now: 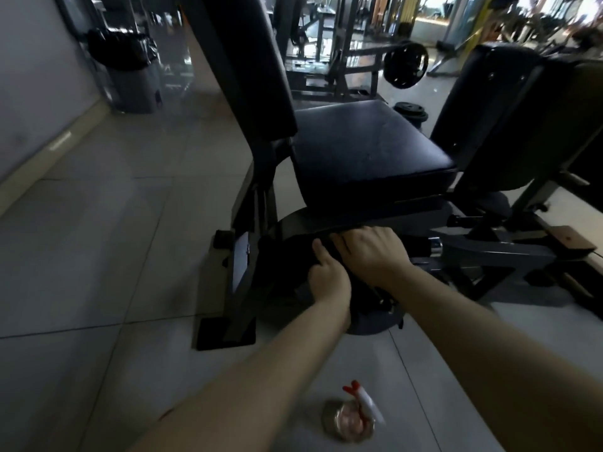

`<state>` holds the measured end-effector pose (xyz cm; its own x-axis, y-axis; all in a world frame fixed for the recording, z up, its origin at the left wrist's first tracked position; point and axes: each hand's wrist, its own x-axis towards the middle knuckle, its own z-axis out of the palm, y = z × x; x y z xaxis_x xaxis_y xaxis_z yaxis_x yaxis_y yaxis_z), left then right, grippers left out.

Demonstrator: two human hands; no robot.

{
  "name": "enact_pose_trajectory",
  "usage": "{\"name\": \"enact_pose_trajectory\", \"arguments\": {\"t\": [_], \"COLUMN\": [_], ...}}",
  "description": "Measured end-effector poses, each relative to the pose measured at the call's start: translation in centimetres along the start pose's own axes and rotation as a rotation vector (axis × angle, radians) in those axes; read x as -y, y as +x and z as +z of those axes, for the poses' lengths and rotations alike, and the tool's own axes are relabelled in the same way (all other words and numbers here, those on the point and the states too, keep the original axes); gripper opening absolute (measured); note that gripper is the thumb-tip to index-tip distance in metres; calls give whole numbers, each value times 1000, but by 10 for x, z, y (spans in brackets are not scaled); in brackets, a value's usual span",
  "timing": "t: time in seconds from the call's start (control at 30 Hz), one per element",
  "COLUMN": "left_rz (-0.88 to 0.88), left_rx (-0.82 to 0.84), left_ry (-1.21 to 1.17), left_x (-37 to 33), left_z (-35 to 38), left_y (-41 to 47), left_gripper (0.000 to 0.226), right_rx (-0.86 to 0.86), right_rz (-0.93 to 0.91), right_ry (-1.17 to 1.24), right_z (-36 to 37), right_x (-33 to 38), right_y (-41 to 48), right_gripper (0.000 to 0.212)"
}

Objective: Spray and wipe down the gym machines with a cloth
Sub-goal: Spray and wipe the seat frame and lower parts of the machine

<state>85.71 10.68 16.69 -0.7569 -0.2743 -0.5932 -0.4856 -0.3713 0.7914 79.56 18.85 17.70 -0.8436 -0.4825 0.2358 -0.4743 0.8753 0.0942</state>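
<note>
**As both hands work a dark cloth low under the seat, spray bottle stands on the tiles**

While the person leans in over a black gym machine (329,223), the left hand (328,278) curls round a dark cloth (293,256), thumb raised. The right hand (368,249) lies just beside it with fingers stretched flat along the curved housing beneath the seat pad (365,148). The cloth is nearly the same shade as the frame, so its edges are hard to trace.

Pale floor tiles (98,223) lie open to the left of the machine, running back to the wall (32,76) and its skirting. The machine's flat base foot (226,334) juts onto that stretch. To the right the room narrows: frame bars, a second upholstered pad (489,102) and its struts crowd close to the seat. Behind it, a weight plate (406,65) hangs on another rig, and a low stack of plates (411,112) sits on the floor.

Near the bottom edge, between the two forearms, a clear spray bottle (355,415) with a white head and red trigger stands on the tiles. It is blurred, with a pinkish tint inside. By the wall stands a grey bin (130,70) lined with a black bag; its contents cannot be seen.
</note>
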Motion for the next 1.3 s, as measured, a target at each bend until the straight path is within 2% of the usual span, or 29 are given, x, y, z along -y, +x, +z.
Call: {"name": "enact_pose_trajectory", "arguments": {"t": [0.1, 0.2, 0.27, 0.47, 0.53, 0.63, 0.7, 0.77, 0.8, 0.87, 0.93, 1.0, 1.17, 1.3], "left_rz": [-10, -33, -39, 44, 67, 239, 431, 566, 573, 492, 532, 658, 776, 839], "left_rx": [-99, -84, -103, -339, -333, -323, -513, -710, -746, -634, -522, -495, -368, -277], "left_ry": [-142, -218, -216, -92, 54, 600, 993, 1184, 1305, 1539, 1610, 1583, 1397, 1213], "left_x": [-8, -21, -22, -4, 3, 8, -2, -18, -23, -24, -14, -4, -8, -9], "left_z": [-10, -28, -23, 27, 38, 40, 30, 20, 16, 17, 24, 33, 61, 94], "left_y": [6, 21, 25, 1, -10, -31, -40, -40, -36, -32, -29, -31, -39, -48], "left_gripper": [70, 64, 66, 69, 68, 47, 44, 40, 33, 22, 24, 23, 20, 39], "right_rx": [69, -36, -36, -125, -137, -122, -103, -109, -121, -107, -57, -42, -18, -32], "right_rz": [-103, -71, -50, -171, -216, -303, -339, -320, -298, -277, -261, -243, -219, -227], "right_ry": [63, -81, -69, -24, -9, 45, 146, 273, 330, 463, 594, 667, 832, 898], "right_z": [-14, -22, -19, -7, -6, -8, -7, -3, 0, 7, 9, 9, 8, 6], "right_x": [-23, -62, -75, -82, -88, -97, -107, -121, -127, -136, -136, -135, -134, -132], "right_y": [-15, -32, -39, -42, -44, -45, -45, -49, -53, -60, -61, -60, -62, -64], "right_gripper": [40, 54, 60, 54, 50, 40, 32, 30, 31, 36, 36, 34, 36, 52]}}
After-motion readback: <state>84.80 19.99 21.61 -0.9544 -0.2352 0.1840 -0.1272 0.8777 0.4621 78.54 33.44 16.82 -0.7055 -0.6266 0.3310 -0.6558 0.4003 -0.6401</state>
